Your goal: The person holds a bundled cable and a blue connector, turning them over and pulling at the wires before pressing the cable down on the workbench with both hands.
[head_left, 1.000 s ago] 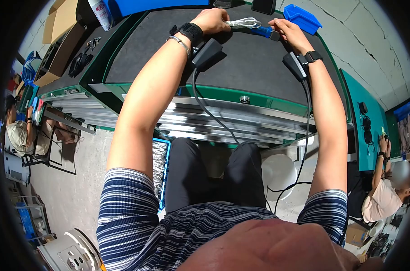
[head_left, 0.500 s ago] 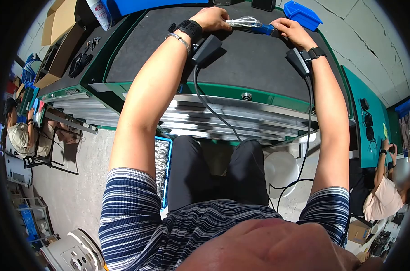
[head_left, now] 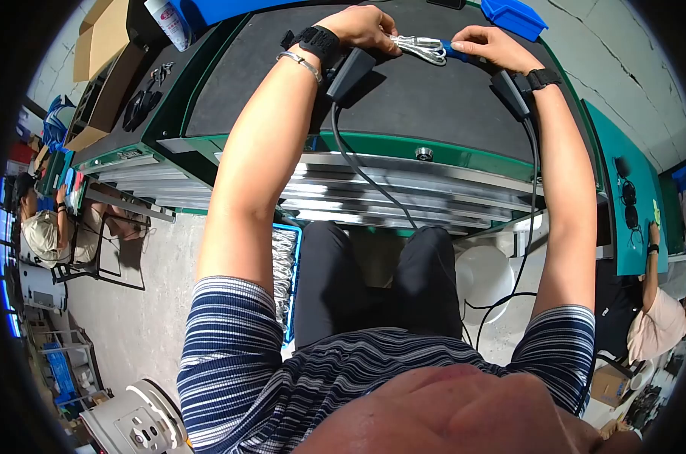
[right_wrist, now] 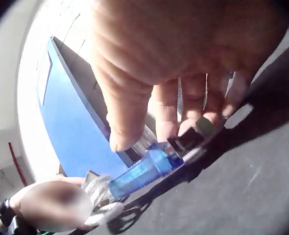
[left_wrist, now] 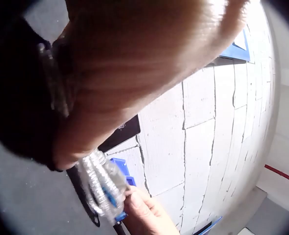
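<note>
A bundled white cable (head_left: pixel 425 49) with a translucent blue plug (right_wrist: pixel 143 172) is stretched between my two hands over the dark worktop. My left hand (head_left: pixel 358 29) grips the bundle's left end, its fingertips mostly hidden in the head view. Thumb and forefinger of my right hand (head_left: pixel 498 49) pinch at the blue plug on the other end. Past those fingers, a dark end piece (right_wrist: pixel 186 142) of the plug shows in the right wrist view. The left wrist view has the silvery strands (left_wrist: pixel 98 183) coming out below my left hand, toward the right fingertips.
A blue bin (head_left: pixel 514 17) stands behind my right hand. Left of the worktop (head_left: pixel 282 98) are a spray can (head_left: pixel 167 24), an open cardboard box (head_left: pixel 101 45) and black cords (head_left: pixel 140 106). By my legs, a blue crate (head_left: pixel 285 280) holds more bundled cables. Other people sit at both sides.
The bundle and both hands have shifted slightly right in the head view. The right fingers now cover more of the blue plug, and the strands slant more downward to the right.
</note>
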A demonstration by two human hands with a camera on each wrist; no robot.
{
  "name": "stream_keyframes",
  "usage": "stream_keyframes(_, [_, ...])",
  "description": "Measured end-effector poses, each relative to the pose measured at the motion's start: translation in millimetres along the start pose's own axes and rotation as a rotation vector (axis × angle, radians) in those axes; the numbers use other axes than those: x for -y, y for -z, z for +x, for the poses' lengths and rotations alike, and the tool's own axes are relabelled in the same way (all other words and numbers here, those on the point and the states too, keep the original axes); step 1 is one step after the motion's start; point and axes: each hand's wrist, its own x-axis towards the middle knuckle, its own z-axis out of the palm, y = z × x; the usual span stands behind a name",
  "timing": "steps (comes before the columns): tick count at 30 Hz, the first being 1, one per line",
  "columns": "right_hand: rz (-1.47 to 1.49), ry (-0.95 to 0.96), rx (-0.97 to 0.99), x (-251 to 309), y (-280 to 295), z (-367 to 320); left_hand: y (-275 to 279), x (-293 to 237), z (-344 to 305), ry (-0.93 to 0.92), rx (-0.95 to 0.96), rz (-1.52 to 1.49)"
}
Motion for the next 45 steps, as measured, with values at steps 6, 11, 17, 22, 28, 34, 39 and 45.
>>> stream_keyframes(6, [-0.009, -0.037, 0.024, 12.9, 2.8, -8.6, -1.1, 3.9, 5.9, -0.062, -0.115, 0.010])
stream_keyframes(11, [-0.121, 0.113, -0.296, 14.9, -4.1, -6.1, -4.7, -4.4, 5.6, -0.037, -0.282, 0.002])
stream_keyframes(17, [-0.359, 0.158, -0.330, -10.7, -2.6, 1.6, -3.8, 1.2, 4.0, -0.047, -0.088, -0.062])
stream_keyframes(22, [-0.100, -0.049, -0.061, -28.4, 1.0, 1.7, -2.1, 4.6, 1.4, -0.075, 0.007, -0.192])
stream_keyframes(28, [-0.059, -0.046, -0.055, -30.1, -4.5, 1.3, -7.4, 10.4, 5.7, -0.058, 0.078, -0.294])
stream_keyframes(34, [-0.252, -0.199, -0.010, 0.2, -5.7, 3.6, -9.2, 14.2, 19.2, 0.011, 0.094, 0.016])
stream_keyframes(39, [-0.719, -0.543, -0.055, 92.3, -29.4, -7.7, -13.1, -36.8, -2.1, 0.316, 0.077, 0.397])
stream_keyframes(45, [-0.859, -0.520, -0.143, 115.6, -39.9, -40.3, -12.5, -62.5, -23.6, 0.332, 0.127, 0.459])
